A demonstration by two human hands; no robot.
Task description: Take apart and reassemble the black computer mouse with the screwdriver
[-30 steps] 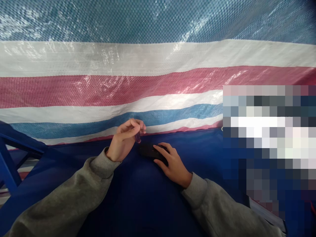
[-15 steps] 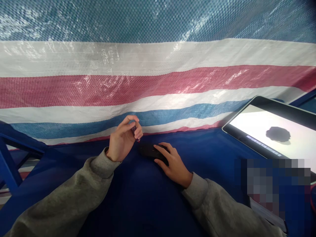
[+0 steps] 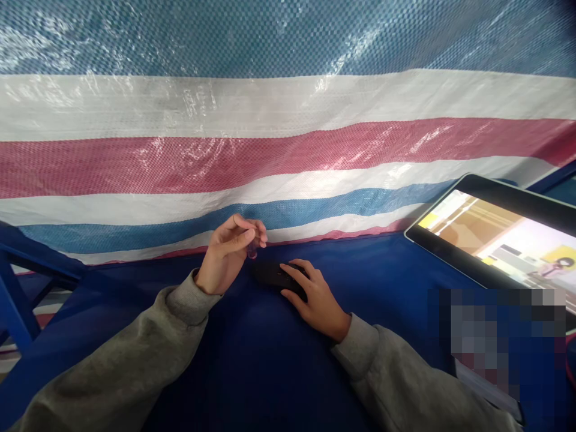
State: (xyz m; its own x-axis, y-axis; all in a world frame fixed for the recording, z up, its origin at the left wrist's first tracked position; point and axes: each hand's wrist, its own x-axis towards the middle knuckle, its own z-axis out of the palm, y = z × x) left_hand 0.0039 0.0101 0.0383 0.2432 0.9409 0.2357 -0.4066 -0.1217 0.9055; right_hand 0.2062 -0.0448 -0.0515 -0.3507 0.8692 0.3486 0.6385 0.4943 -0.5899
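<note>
My left hand (image 3: 227, 255) is raised just above the blue surface, its fingers curled into a pinch. Between thumb and fingers is a small purplish, see-through thing (image 3: 252, 251); its lower end pokes out, and its kind cannot be made out. To the right, my right hand (image 3: 317, 297) lies over a black, mouse-shaped device (image 3: 270, 273), with thumb and fingers around its right end. The device rests on the blue surface, its left end below the left fingertips. Faint light marks show on its top.
A tablet (image 3: 477, 273) with a pale frame and a lit picture lies tilted at the right. Striped plastic sheeting (image 3: 270, 108) hangs behind the blue surface (image 3: 252, 372). A blue frame (image 3: 20, 294) stands at the left. A blurred patch covers the lower right.
My left fingers have shifted slightly right and turned the small thing, so more of its lower end shows. The tablet's picture has changed. My right hand looks unmoved.
</note>
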